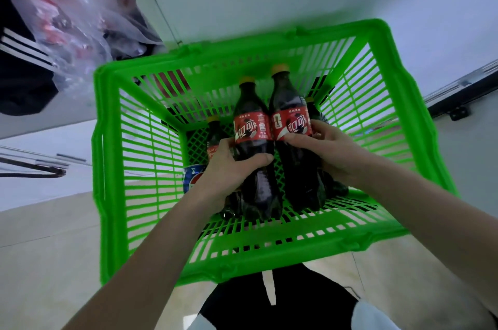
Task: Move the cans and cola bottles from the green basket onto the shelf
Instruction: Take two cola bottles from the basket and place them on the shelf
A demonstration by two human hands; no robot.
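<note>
A green slatted basket [242,257] stands on the floor below me. Inside it, my left hand [229,168] grips a cola bottle [252,125] with a red label and orange cap. My right hand [326,152] grips a second cola bottle [289,119] beside it. A third bottle [214,138] stands behind my left hand, and a fourth bottle [314,108] is partly hidden behind my right hand. A blue Pepsi can [192,176] lies at the basket's left side. The shelf is not in view.
A clear plastic bag [80,14] with red and dark items hangs at the upper left, next to dark clothing with white stripes [18,60]. A dark rail [463,92] runs at the right. The floor is pale tile [54,249]. My dark trousers [283,302] show below the basket.
</note>
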